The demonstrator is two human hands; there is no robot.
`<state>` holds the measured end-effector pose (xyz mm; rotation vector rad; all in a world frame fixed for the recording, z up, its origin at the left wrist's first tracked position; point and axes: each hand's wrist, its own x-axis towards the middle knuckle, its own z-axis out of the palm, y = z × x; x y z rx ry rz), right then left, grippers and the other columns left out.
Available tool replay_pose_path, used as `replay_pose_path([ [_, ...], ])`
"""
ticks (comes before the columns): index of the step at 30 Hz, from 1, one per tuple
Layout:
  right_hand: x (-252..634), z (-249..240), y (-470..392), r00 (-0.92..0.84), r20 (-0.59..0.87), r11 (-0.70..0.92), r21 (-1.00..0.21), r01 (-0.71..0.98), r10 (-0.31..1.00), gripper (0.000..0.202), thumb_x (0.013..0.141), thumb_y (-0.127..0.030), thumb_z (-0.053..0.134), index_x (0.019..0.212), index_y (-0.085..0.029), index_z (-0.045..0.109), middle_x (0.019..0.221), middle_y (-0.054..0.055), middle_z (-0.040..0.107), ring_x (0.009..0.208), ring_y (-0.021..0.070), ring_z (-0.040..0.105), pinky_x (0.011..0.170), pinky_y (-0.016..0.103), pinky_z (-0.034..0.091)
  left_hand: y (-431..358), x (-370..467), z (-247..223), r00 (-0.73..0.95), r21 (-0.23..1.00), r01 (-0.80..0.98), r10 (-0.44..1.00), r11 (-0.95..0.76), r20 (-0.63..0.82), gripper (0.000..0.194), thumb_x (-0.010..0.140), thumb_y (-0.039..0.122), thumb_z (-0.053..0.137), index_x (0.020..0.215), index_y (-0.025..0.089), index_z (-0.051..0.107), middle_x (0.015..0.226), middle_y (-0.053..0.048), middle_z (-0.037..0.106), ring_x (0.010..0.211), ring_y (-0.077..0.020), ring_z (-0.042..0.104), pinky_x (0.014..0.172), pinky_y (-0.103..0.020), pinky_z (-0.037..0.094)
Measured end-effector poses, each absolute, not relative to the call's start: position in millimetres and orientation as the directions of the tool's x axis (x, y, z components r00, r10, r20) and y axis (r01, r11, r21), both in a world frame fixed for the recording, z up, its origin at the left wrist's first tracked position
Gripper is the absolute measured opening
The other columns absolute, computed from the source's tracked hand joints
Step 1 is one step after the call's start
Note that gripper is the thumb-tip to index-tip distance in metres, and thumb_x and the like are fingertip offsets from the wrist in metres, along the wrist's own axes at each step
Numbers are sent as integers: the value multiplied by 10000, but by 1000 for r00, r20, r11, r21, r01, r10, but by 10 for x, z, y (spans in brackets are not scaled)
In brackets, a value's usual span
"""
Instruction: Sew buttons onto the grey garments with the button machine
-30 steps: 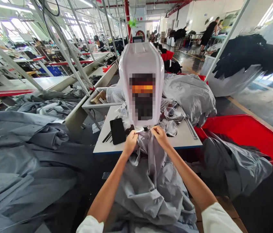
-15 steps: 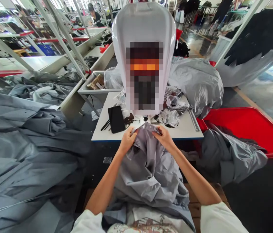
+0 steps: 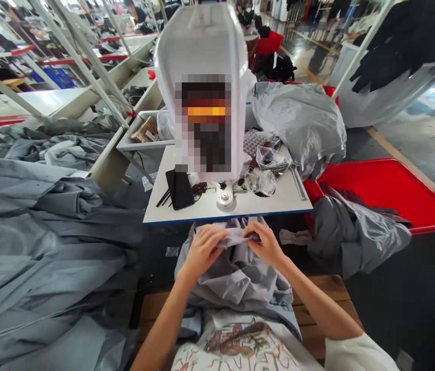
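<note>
A grey garment (image 3: 240, 286) lies bunched over my lap, its upper edge raised just in front of the white machine table (image 3: 197, 208). My left hand (image 3: 205, 248) is closed on that edge, fingers bent over the cloth. On the right, my right hand (image 3: 264, 242) pinches the same edge between thumb and fingers. Beyond the hands rises a tall white machine (image 3: 205, 46), its middle pixelated. A small round metal part (image 3: 225, 197) at its base shows on the table.
A dark phone (image 3: 179, 189) and clear plastic bags (image 3: 265, 181) lie on the table. Grey cloth (image 3: 28, 247) is heaped at the left. At the right stands a red bin (image 3: 390, 193) with grey cloth over its edge. Wooden slats (image 3: 319, 296) show below.
Both hands have drawn the cloth edge off the table toward my body, uncovering the round metal part. My left hand has turned over the cloth. The view has shifted slightly.
</note>
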<state>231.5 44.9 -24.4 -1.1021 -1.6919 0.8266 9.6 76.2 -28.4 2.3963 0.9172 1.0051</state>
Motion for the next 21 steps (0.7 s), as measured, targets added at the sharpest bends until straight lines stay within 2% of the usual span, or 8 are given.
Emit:
replay_pose_path([
  [4,2553,-216,558,-347,262,378,-866,327,900,313,850,-261,565,1162,-235,566,1062,64,603,966,175,571,840,291,464,608,90,-399,527,697,503,821,-510,221,273,899,202,407,1055,212,630,831,-38,708,683,-150,646,651,-257,506],
  [6,2779,-265,757,-181,304,352,-848,396,936,285,889,-322,527,1150,-220,573,1089,79,609,987,186,574,876,322,461,524,62,-507,496,744,535,862,-400,107,259,911,262,427,1030,210,652,752,-22,706,592,-145,631,581,-244,494],
  [8,3036,-338,1031,97,366,267,-811,520,925,230,893,-311,475,1041,-191,604,1009,85,629,896,189,590,818,334,475,447,27,-596,498,766,532,865,-360,61,242,907,298,467,998,235,682,778,-20,722,633,-162,660,606,-252,515],
  [10,3283,-390,1337,260,423,175,-751,637,868,201,854,-259,461,943,-173,620,940,89,634,815,194,586,768,340,477,394,-17,-642,510,775,513,857,-370,71,228,894,290,502,1008,281,699,873,-17,736,743,-183,690,672,-265,538],
  [13,3556,-340,1799,296,489,121,-655,746,821,212,821,-183,438,901,-158,633,946,103,636,836,205,584,792,340,469,375,-91,-630,497,770,498,859,-398,123,275,892,239,494,1068,321,689,955,-10,733,839,-189,697,727,-275,553],
  [16,3682,-146,2274,177,516,156,-538,828,838,273,859,-149,406,1008,-150,635,1030,102,644,968,207,581,874,319,438,405,-139,-563,482,753,502,861,-425,165,325,881,185,469,1094,318,676,985,-4,728,877,-186,697,746,-282,561],
  [19,3721,42,2751,-4,267,101,-350,931,964,333,882,-106,388,1098,-162,637,1106,91,648,1004,189,589,861,281,425,432,-125,-504,537,740,495,830,-455,150,328,868,167,474,1078,323,672,946,11,732,839,-174,699,723,-270,561],
  [21,3730,95,3013,-29,39,37,-220,975,999,256,848,-118,488,1001,-164,688,1030,93,677,931,195,613,802,271,432,429,-92,-501,571,728,502,811,-467,126,313,857,161,493,1052,325,675,887,20,734,779,-170,700,692,-262,560],
])
